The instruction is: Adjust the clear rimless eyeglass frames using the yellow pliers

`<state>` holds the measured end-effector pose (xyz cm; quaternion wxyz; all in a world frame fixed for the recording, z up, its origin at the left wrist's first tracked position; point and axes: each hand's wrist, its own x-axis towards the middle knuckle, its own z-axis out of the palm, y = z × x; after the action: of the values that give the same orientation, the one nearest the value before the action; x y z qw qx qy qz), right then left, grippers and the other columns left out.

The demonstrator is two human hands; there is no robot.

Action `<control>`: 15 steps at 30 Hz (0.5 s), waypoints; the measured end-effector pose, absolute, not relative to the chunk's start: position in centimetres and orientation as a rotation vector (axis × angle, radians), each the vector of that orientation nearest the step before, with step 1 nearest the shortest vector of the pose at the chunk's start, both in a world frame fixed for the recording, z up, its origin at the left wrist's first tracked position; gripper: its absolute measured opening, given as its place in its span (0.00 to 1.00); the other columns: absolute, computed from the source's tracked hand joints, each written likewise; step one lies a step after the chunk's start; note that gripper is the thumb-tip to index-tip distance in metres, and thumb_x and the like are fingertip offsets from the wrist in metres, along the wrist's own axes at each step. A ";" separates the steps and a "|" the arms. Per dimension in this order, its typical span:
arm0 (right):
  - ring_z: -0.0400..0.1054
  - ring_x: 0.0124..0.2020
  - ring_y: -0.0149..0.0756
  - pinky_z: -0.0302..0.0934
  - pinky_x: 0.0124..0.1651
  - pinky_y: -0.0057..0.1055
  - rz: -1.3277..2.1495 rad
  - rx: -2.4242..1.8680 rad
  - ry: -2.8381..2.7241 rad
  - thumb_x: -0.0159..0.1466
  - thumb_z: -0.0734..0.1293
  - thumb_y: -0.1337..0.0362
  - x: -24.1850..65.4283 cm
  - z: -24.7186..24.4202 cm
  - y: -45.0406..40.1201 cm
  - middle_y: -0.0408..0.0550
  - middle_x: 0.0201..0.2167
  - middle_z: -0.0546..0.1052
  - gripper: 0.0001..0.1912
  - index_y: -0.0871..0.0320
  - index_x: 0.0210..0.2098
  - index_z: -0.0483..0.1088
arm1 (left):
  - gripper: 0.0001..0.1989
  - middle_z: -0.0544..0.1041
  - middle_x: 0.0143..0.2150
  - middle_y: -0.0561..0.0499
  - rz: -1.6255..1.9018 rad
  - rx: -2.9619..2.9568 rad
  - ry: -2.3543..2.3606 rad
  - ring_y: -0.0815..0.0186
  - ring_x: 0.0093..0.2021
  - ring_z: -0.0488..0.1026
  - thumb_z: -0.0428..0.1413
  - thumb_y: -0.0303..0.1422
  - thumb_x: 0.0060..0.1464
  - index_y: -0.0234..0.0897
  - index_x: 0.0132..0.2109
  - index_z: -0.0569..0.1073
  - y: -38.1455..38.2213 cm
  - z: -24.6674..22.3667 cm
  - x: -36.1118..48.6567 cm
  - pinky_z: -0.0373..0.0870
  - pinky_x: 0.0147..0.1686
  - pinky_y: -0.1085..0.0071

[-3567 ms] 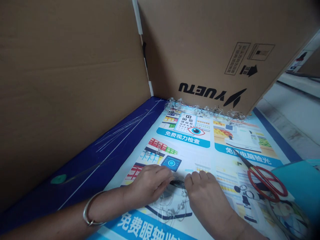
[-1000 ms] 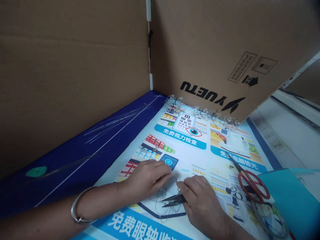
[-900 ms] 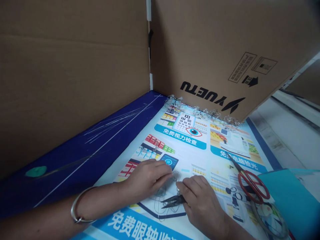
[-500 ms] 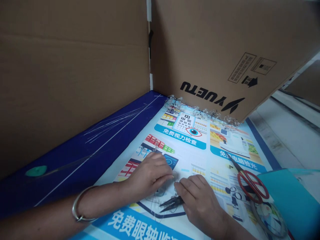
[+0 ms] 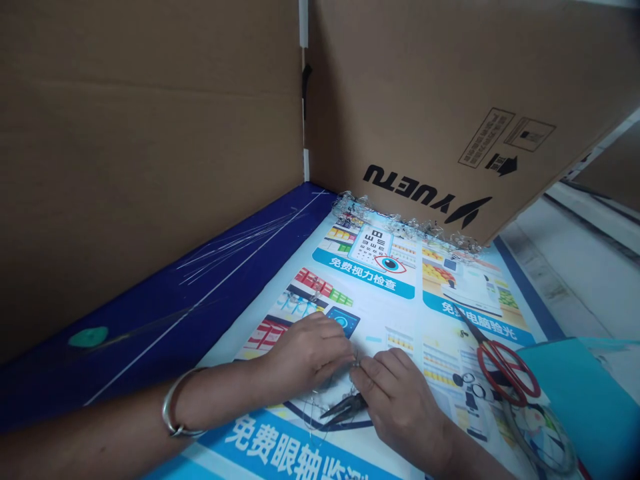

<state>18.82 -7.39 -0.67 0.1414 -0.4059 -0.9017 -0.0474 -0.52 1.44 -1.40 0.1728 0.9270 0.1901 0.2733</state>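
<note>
My right hand [image 5: 400, 400] is closed around a pair of black needle-nose pliers [image 5: 345, 408], whose jaws point left. Its thumb and forefinger also pinch at a thin wire [image 5: 356, 363], where the fingertips of my left hand [image 5: 315, 353] nearly meet them. My left hand is closed in a pinch on that wire, and its palm is hidden. Below my hands, loose thin strands [image 5: 315, 413] curl over the printed poster [image 5: 280, 443]. A silver bangle [image 5: 175, 407] sits on my left wrist.
Red-handled scissors [image 5: 510, 373] lie on the right, beside a roll of clear tape [image 5: 543, 440] and a turquoise sheet [image 5: 585, 400]. Small twisted wire pieces [image 5: 410, 227] line the base of the cardboard wall [image 5: 425, 100]. Straight strands [image 5: 235, 247] and a green piece [image 5: 89, 337] lie at left.
My left hand has shifted slightly right, and its fingertips are now closer to those of my right hand. The pliers stay in my right hand. The whole view has moved a little.
</note>
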 end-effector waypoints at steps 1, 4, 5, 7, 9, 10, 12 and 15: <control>0.60 0.36 0.38 0.54 0.39 0.38 -0.142 -1.170 -2.609 0.61 0.57 0.74 18.8 -0.6 -7.4 0.52 0.37 0.72 0.15 0.62 0.46 0.66 | 0.10 0.69 0.27 0.52 0.770 2.664 0.536 0.67 0.30 0.64 0.47 0.29 0.60 0.36 0.33 0.71 1.4 -1.5 -0.5 0.57 0.34 0.69; 0.60 0.35 0.37 0.54 0.38 0.38 -0.151 -1.158 -2.629 0.61 0.56 0.74 18.6 -0.5 -7.5 0.52 0.36 0.72 0.15 0.62 0.45 0.67 | 0.11 0.67 0.24 0.52 0.774 2.769 0.508 0.67 0.29 0.63 0.47 0.28 0.59 0.36 0.29 0.70 1.3 -1.6 -0.3 0.57 0.32 0.69; 0.60 0.34 0.36 0.54 0.38 0.37 -0.154 -1.147 -2.635 0.61 0.56 0.73 18.6 -0.5 -7.5 0.51 0.36 0.72 0.15 0.62 0.45 0.67 | 0.11 0.67 0.24 0.53 0.772 2.802 0.482 0.67 0.28 0.62 0.47 0.27 0.58 0.36 0.28 0.69 1.3 -1.6 -0.2 0.57 0.32 0.69; 0.60 0.34 0.36 0.54 0.36 0.37 -0.168 -1.119 -2.644 0.62 0.56 0.73 18.6 -0.5 -7.5 0.51 0.35 0.72 0.14 0.63 0.45 0.67 | 0.12 0.66 0.23 0.53 0.754 2.845 0.420 0.67 0.27 0.62 0.47 0.26 0.57 0.36 0.27 0.68 1.4 -1.5 -0.1 0.56 0.32 0.69; 0.59 0.33 0.36 0.53 0.35 0.36 -0.175 -1.098 -2.658 0.62 0.56 0.73 18.7 -0.5 -7.6 0.51 0.35 0.72 0.15 0.63 0.45 0.67 | 0.11 0.67 0.23 0.53 0.707 2.834 0.364 0.67 0.28 0.62 0.47 0.25 0.57 0.36 0.28 0.69 1.5 -1.3 -0.2 0.57 0.33 0.68; 0.59 0.33 0.36 0.53 0.35 0.36 -0.168 -1.094 -2.667 0.62 0.56 0.74 18.7 -0.5 -7.6 0.51 0.35 0.72 0.15 0.63 0.46 0.67 | 0.10 0.67 0.24 0.53 0.682 2.802 0.348 0.67 0.29 0.63 0.47 0.26 0.57 0.36 0.29 0.69 1.6 -1.2 -0.2 0.57 0.33 0.68; 0.58 0.34 0.36 0.52 0.36 0.37 -0.138 -1.093 -2.682 0.62 0.56 0.74 18.8 -0.5 -7.6 0.51 0.35 0.72 0.14 0.64 0.46 0.66 | 0.09 0.68 0.25 0.53 0.636 2.699 0.331 0.66 0.30 0.64 0.48 0.28 0.58 0.36 0.32 0.69 1.9 -1.0 -0.4 0.58 0.34 0.69; 0.58 0.34 0.36 0.52 0.36 0.37 -0.106 -1.108 -2.690 0.62 0.56 0.74 19.0 -0.4 -7.6 0.51 0.36 0.71 0.14 0.64 0.45 0.66 | 0.09 0.69 0.28 0.52 0.611 2.505 0.350 0.66 0.32 0.65 0.48 0.32 0.59 0.36 0.33 0.69 2.4 -0.8 -0.6 0.58 0.37 0.70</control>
<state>18.97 -7.59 -0.42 0.1151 -0.3781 -0.9179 -0.0363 -0.60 2.35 -0.85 0.2667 0.9278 0.1297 0.2262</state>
